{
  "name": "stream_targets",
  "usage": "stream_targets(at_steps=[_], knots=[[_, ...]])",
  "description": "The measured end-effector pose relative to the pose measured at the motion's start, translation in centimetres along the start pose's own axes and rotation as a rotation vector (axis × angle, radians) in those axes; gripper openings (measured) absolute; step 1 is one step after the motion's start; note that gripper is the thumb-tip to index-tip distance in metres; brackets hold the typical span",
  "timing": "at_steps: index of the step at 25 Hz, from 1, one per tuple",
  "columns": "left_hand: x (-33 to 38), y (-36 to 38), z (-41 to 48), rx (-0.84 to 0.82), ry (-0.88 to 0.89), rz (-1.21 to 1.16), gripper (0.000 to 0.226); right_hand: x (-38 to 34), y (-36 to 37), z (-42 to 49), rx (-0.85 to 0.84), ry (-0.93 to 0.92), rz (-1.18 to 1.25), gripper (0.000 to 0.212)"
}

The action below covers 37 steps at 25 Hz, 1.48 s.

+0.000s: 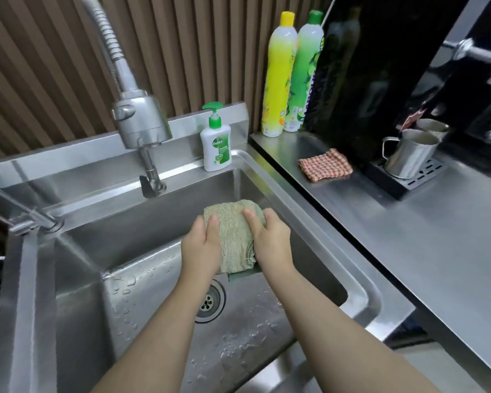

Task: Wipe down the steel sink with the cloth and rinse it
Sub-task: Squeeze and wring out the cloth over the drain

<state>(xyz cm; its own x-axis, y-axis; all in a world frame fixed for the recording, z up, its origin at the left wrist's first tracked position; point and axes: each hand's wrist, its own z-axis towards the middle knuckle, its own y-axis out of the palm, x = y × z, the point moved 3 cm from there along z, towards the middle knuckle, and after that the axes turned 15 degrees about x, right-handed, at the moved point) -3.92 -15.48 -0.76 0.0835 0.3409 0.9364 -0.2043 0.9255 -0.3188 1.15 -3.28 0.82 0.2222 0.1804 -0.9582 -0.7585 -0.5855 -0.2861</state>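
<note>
Left hand (201,245) and right hand (270,239) both squeeze the cloth (234,228) between them. Loose grip and it could flop onto the drain (210,300) just below.

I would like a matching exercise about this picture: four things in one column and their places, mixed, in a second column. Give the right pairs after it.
Things
1. green cloth
2. checked cloth
3. soap pump
4. steel jug

Places
A. on the black drip tray
B. on the back ledge of the sink
C. held by the left hand and right hand over the basin
D. lying on the counter

Pairs: 1-C, 2-D, 3-B, 4-A
</note>
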Motion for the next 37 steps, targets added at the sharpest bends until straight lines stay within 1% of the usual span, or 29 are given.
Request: stream_targets(at_steps=[3,4,6,8,9,10,11,12,13,14,15,16,18,19,20,21,23,25,27,29,31,32,33,35,37], knots=[[3.4,6.4,-1.1,-0.177,0.067,0.004,0.041,1.6,-5.9,3.8,0.161,0.026,-0.046,0.041],[4.6,9.0,-1.6,-0.248,0.089,0.035,0.040,2.4,-8.1,5.6,0.186,0.054,-0.065,0.039],[6.3,14.2,-2.7,-0.363,0.142,0.135,0.034,4.4,-12.2,9.2,0.179,0.138,-0.059,0.032],[7.4,19.7,-4.2,-0.476,0.142,0.171,0.034,6.0,-16.3,13.0,0.147,0.231,-0.038,0.018],[7.9,22.1,-4.8,-0.520,0.126,0.179,0.035,6.6,-17.9,14.8,0.129,0.261,-0.046,0.015],[8.3,24.2,-5.1,-0.546,0.116,0.194,0.038,7.1,-19.2,16.6,0.117,0.261,-0.093,0.019],[8.7,25.9,-5.1,-0.534,0.109,0.221,0.040,7.4,-20.1,18.3,0.103,0.225,-0.181,0.025],[9.0,27.0,-4.9,-0.484,0.112,0.279,0.041,7.7,-20.8,19.9,0.100,0.163,-0.311,0.032],[9.2,27.5,-4.3,-0.374,0.153,0.381,0.040,7.9,-21.2,21.2,0.122,0.064,-0.456,0.036],[9.5,27.5,-3.9,-0.245,0.246,0.507,0.036,8.0,-21.5,22.0,0.154,-0.052,-0.556,0.038],[9.5,27.8,-4.0,-0.164,0.372,0.595,0.032,8.1,-21.5,22.4,0.159,-0.158,-0.608,0.040],[9.7,28.3,-4.5,-0.144,0.536,0.644,0.031,8.4,-21.2,22.2,0.138,-0.278,-0.659,0.042],[8.7,29.8,-6.4,-0.242,0.850,0.684,0.040,9.7,-19.8,21.2,0.069,-0.540,-0.809,0.042],[8.0,30.3,-7.1,-0.294,0.938,0.711,0.046,10.7,-19.3,20.9,0.014,-0.594,-0.871,0.042],[7.2,30.6,-7.4,-0.341,0.955,0.754,0.051,11.8,-18.8,20.6,-0.028,-0.618,-0.929,0.046],[7.0,30.7,-7.4,-0.385,0.925,0.811,0.056,12.3,-18.7,20.5,-0.112,-0.573,-0.956,0.054],[7.0,30.6,-7.0,-0.424,0.893,0.879,0.068,12.4,-18.9,20.7,-0.191,-0.560,-0.951,0.071],[7.1,30.6,-7.2,-0.430,0.907,0.906,0.075,12.3,-19.0,20.7,-0.170,-0.584,-0.955,0.081],[7.2,30.8,-7.4,-0.460,0.908,0.920,0.076,12.1,-18.9,20.6,-0.161,-0.561,-0.954,0.086],[7.4,30.7,-7.2,-0.488,0.879,0.945,0.072,11.9,-19.3,20.4,-0.200,-0.528,-0.989,0.083],[7.3,30.3,-7.1,-0.560,0.818,0.974,0.057,11.8,-19.6,20.4,-0.270,-0.459,-1.022,0.065],[7.4,30.1,-7.1,-0.602,0.792,0.971,0.053,11.7,-19.5,20.6,-0.302,-0.413,-1.010,0.057],[7.8,29.7,-7.2,-0.629,0.779,0.928,0.052,11.2,-19.5,20.6,-0.326,-0.367,-0.960,0.054],[7.9,28.3,-6.9,-0.625,0.738,0.864,0.051,10.3,-19.9,20.6,-0.308,-0.334,-0.908,0.053],[6.6,24.2,-7.1,-0.613,0.623,0.792,0.055,9.9,-20.7,17.3,-0.263,-0.353,-0.872,0.055]])
